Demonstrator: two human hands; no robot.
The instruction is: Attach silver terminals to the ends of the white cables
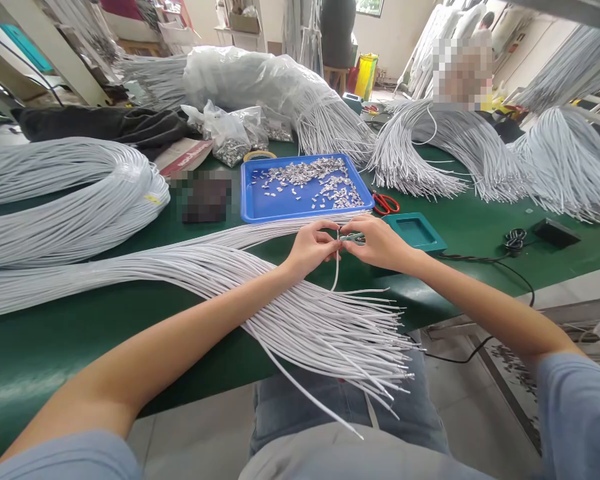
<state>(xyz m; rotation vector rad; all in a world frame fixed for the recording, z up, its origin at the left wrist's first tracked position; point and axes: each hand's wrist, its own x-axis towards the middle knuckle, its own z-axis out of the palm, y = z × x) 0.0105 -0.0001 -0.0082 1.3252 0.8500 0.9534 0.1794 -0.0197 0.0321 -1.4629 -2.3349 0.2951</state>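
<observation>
My left hand (310, 250) pinches the end of one white cable (337, 273), whose length curves down below the fingers. Facing it, my right hand (380, 243) is closed on a small metal-and-green tool (353, 237), its tip at the cable; the fingers hide most of it, so its exact kind is unclear. Under my left forearm lies a fanned bundle of white cables (300, 313), loose ends toward the right. Just beyond my hands, a blue tray (280, 215) holds many small silvery metal pieces (343, 190).
Red-handled scissors (386, 203) and a teal square dish (415, 232) lie right of the tray. A coiled cable bundle (125, 193) fills the left. Plastic bags of metal parts (233, 137) and more cable bundles (415, 160) line the back. A black adapter (555, 232) sits right.
</observation>
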